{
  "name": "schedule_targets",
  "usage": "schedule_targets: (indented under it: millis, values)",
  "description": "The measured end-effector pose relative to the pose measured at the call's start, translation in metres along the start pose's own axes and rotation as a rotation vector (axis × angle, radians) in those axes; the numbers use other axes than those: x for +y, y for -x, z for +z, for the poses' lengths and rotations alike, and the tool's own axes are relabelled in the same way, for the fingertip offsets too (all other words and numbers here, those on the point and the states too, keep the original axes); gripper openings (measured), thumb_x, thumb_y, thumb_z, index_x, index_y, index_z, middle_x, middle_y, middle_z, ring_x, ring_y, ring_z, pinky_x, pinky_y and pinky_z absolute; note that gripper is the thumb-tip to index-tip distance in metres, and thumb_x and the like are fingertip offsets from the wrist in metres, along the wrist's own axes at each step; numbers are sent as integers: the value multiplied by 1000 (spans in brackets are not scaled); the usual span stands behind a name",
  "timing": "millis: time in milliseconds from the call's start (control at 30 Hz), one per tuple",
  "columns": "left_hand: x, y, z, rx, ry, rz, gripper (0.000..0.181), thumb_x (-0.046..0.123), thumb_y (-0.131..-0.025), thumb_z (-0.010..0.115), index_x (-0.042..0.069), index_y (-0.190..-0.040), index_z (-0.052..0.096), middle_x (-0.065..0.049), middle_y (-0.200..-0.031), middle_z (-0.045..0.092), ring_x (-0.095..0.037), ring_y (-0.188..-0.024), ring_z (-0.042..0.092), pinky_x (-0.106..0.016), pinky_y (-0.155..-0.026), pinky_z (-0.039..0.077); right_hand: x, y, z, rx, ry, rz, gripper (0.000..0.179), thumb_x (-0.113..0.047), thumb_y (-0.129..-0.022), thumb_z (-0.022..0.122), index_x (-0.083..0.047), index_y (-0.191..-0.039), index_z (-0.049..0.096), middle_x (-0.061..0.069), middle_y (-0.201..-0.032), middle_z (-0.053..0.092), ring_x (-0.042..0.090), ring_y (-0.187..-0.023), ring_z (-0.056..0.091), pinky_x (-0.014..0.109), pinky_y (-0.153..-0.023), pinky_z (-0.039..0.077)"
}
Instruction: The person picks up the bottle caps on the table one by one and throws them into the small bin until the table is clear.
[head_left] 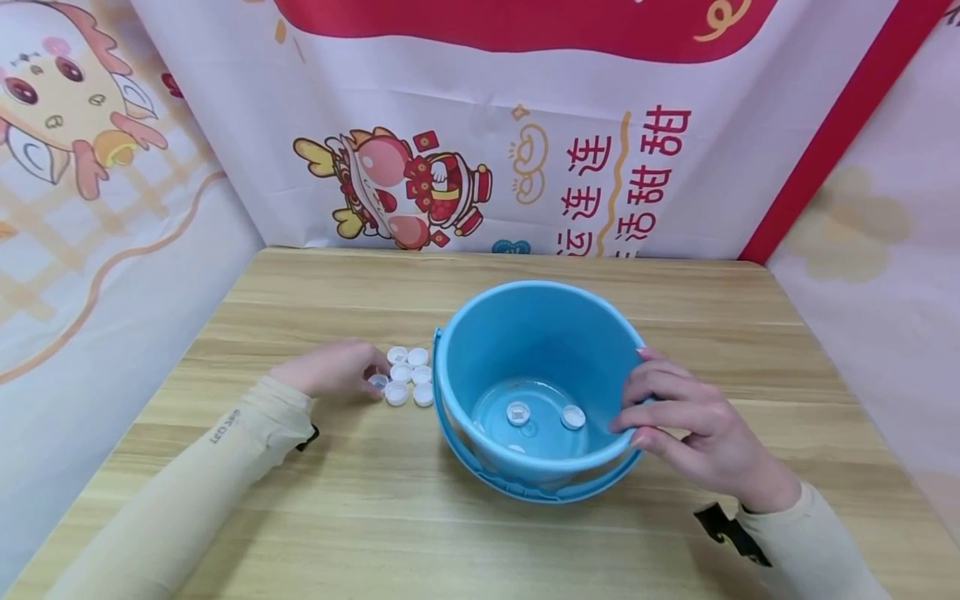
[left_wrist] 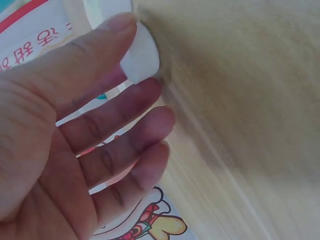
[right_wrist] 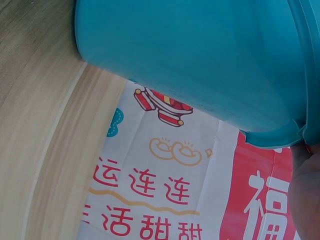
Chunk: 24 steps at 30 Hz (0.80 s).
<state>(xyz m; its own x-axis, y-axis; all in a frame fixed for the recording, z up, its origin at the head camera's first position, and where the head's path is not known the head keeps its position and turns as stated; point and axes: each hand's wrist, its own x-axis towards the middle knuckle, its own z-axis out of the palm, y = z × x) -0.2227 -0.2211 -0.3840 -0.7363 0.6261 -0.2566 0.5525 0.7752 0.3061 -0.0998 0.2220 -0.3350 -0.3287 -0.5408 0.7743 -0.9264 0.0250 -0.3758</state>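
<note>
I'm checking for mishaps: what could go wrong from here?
The left grip pinches a small white cap, which might slip. The neighbouring caps sit close together and could get nudged. The right grip holds the blue bucket on one side; a pull might tilt it.

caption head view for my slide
Left hand pinches a white bottle cap; right hand grips a blue bucket holding more caps.

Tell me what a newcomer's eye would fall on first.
Probably the blue bucket near the middle of the table, its rim gripped by the right hand. Then the white caps to its left, where the left hand pinches one. Behind hangs a red and white banner with a cartoon figure.
</note>
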Motion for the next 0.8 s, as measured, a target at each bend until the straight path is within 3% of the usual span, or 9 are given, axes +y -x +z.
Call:
schedule_targets:
  millis: [167,333,533,800]
  values:
    - [4,-4,2,22,-25,-10,6,14,-84,79,15,-87,74,7,-74,60,-11,-65,51,-31,-64,47,-5,-6,1,9,2,2,18,-19,-97,65,-4,-97,74,11,-93,63,23,-101,54,41,-116,26]
    - [13,-5,0,58,-78,19,15,9,-81,81,14,-73,69,6,-65,54,-10,-58,43,-29,-56,39,-7,-6,1,18,5,6,19,-20,-97,64,-3,-96,74,11,-93,63,23,-101,54,40,-116,26]
    - [19,-3,0,81,-136,24,19,9,-78,83,13,-70,66,6,-64,53,-11,-58,43,-29,-56,40,-3,1,-1,10,4,35,19,-20,-96,66,-4,-98,75,12,-95,64,22,-103,55,39,-117,25]
    - [23,-3,1,89,-147,-32,22,9,-74,85,13,-69,64,5,-62,52,-13,-56,45,-29,-54,41,0,3,-1,9,-10,22,17,-19,-95,67,-4,-99,75,12,-96,64,24,-102,55,40,-117,25]
